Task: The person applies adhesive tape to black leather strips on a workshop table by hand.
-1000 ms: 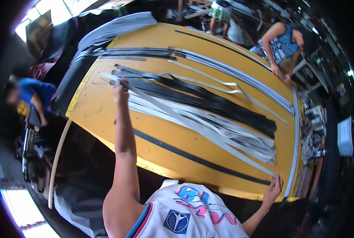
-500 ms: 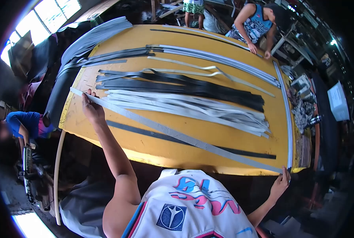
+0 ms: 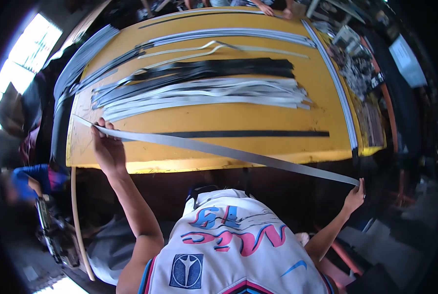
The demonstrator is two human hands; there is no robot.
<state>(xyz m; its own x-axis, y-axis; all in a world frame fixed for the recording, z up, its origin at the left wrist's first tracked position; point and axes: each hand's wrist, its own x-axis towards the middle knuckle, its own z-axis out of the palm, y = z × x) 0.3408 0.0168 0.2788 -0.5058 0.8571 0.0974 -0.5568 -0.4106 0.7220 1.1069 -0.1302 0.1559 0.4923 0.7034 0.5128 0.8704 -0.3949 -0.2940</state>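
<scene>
A long flat grey strip (image 3: pixel 228 153) stretches between my two hands, slanting down to the right over the near edge of the yellow table (image 3: pixel 258 120). My left hand (image 3: pixel 108 147) pinches it near its left end, whose tip sticks out beyond the fingers. Past the table's near right corner, my right hand (image 3: pixel 355 197) grips the other end. Beneath the held strip, a single dark strip (image 3: pixel 258 133) lies on the table. Farther in are a bundle of pale strips (image 3: pixel 204 95) and a bundle of black strips (image 3: pixel 219 68).
More grey strips (image 3: pixel 89 54) hang over the table's left end. Long white-edged strips (image 3: pixel 334 78) lie along the right side. A co-worker's hands (image 3: pixel 273 10) are at the far edge. Another person (image 3: pixel 37 181) is at the left beside a wooden pole (image 3: pixel 76 220).
The grey strip has been lifted off the tabletop and pulled toward me, held at both ends. My view has tilted and shifted, so the table sits higher in it.
</scene>
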